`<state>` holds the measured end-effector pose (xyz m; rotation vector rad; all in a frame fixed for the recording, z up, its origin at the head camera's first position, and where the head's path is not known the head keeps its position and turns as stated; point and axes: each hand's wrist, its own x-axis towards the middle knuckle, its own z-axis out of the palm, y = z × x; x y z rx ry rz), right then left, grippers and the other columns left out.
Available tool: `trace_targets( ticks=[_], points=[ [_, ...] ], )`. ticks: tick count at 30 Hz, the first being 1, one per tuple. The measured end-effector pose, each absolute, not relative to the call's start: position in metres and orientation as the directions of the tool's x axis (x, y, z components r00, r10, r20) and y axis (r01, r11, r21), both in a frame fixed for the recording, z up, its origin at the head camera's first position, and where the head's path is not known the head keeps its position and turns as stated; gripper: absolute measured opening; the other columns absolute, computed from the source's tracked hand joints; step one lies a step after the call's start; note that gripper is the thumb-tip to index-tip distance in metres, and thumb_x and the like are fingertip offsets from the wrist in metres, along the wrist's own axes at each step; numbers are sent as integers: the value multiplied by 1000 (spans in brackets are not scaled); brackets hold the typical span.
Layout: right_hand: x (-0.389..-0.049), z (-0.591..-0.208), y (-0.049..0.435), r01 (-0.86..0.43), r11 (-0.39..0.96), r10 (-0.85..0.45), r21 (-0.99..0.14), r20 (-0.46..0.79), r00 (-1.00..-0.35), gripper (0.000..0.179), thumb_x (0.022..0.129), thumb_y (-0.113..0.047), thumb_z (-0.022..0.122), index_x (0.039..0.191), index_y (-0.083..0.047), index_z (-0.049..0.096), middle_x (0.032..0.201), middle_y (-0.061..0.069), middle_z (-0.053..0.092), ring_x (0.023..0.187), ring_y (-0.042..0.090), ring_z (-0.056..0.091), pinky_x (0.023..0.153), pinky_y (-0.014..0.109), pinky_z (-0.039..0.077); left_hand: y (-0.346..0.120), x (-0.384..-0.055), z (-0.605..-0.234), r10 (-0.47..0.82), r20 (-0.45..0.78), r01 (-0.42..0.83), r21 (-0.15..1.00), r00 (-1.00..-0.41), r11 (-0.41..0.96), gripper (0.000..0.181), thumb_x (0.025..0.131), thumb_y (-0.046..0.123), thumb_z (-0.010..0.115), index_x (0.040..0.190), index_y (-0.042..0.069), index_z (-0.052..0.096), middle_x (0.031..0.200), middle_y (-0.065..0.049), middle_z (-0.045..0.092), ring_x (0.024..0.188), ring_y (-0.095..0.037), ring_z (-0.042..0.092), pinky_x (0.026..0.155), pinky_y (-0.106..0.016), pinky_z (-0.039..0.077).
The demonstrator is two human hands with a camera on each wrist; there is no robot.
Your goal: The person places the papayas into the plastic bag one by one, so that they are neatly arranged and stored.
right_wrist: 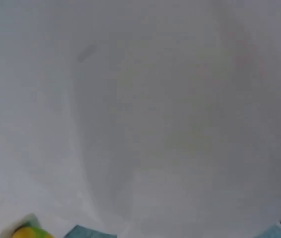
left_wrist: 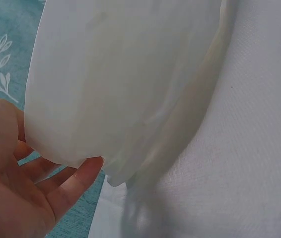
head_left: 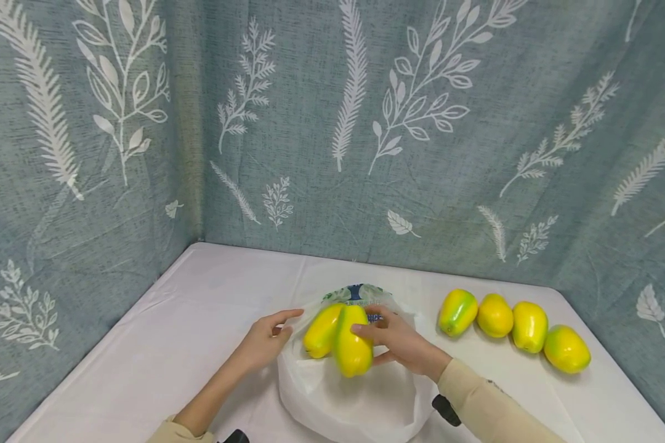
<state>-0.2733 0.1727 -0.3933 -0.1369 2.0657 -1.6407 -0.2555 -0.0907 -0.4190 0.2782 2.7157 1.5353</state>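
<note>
Nearest the camera, a white plastic bag (head_left: 332, 427) sits with its round mouth upward, green and blue print showing on its far side at twelve o'clock. Over that mouth, slightly toward twelve from the centre, is a yellow-green fruit (head_left: 349, 358), its long axis running nearly from twelve to six. Coming in from four o'clock, the right hand (head_left: 403, 344) grips it, thumb across the front and fingers toward its right side. A second fruit (head_left: 318, 335) lies within the bag's rim at about eleven, partly behind the first; whether the two touch, I cannot tell. On the rim between nine and ten is the left hand (head_left: 260, 346), fingers spread, thumb and forefinger apart, fingertips against the thin plastic.

Both forearms wear beige sleeves (head_left: 490, 400), with a black device (head_left: 446, 410) near the right wrist. Well apart from the bag, between two and three o'clock, four more fruits (head_left: 495, 315) stand side by side in a slanting row. White cloth (head_left: 216, 283) covers the table beneath everything. Beyond its far edge, from ten round to two, hangs a blue-green curtain (head_left: 310, 203) with white leaf sprigs.
</note>
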Motion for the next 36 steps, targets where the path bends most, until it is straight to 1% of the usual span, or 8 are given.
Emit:
trace_targets(
  ticks=[5, 10, 15, 22, 27, 31, 36],
  points=[
    [-270, -395, 164, 228, 309, -375, -924, -338, -863, 73, 88, -36, 68, 144, -6, 31, 129, 20, 45, 105, 29, 56, 80, 49, 52, -90, -255, -420, 162, 78, 152, 846, -984, 511, 37, 94, 1, 50, 129, 8, 59, 131, -20, 53, 103, -34, 59, 76, -40, 53],
    [-267, -397, 158, 225, 319, -391, -921, -344, -854, 72, 88, -36, 68, 143, -6, 32, 129, 20, 45, 105, 29, 56, 80, 49, 52, -89, -255, -419, 164, 84, 157, 844, -983, 513, 37, 93, 0, 51, 129, 8, 60, 131, -20, 54, 102, -34, 59, 76, -40, 53],
    [-264, -396, 153, 220, 345, -410, -913, -357, -839, 72, 87, -35, 69, 142, -6, 33, 124, 17, 48, 101, 28, 56, 79, 48, 52, -88, -255, -419, 162, 91, 162, 844, -983, 511, 37, 93, 0, 51, 128, 7, 60, 131, -20, 54, 101, -33, 60, 75, -40, 54],
    [-261, -395, 146, 206, 384, -440, -900, -374, -816, 69, 86, -33, 70, 140, -6, 36, 121, 16, 47, 101, 27, 56, 77, 47, 53, -87, -254, -417, 151, 74, 141, 851, -986, 506, 37, 93, 1, 51, 128, 8, 60, 130, -19, 55, 99, -31, 61, 73, -38, 55],
    [-259, -396, 139, 194, 376, -471, -906, -367, -802, 67, 86, -30, 71, 138, -5, 38, 119, 16, 47, 100, 28, 55, 75, 47, 54, -87, -254, -418, 154, 74, 143, 850, -985, 507, 37, 94, 1, 50, 129, 9, 60, 131, -19, 54, 100, -32, 60, 74, -40, 54],
    [-258, -398, 133, 194, 385, -484, -902, -377, -790, 67, 85, -31, 72, 137, -5, 40, 118, 15, 47, 100, 28, 55, 75, 47, 54, -86, -255, -419, 152, 72, 140, 851, -986, 506, 38, 93, 1, 50, 129, 9, 60, 131, -19, 54, 101, -32, 60, 76, -40, 54],
    [-255, -399, 125, 196, 410, -478, -891, -393, -785, 67, 85, -30, 73, 137, -4, 40, 118, 14, 47, 99, 28, 54, 75, 48, 53, -87, -255, -419, 157, 75, 145, 852, -985, 503, 37, 94, 1, 50, 129, 9, 59, 132, -18, 54, 102, -33, 59, 77, -42, 54]
  ],
)
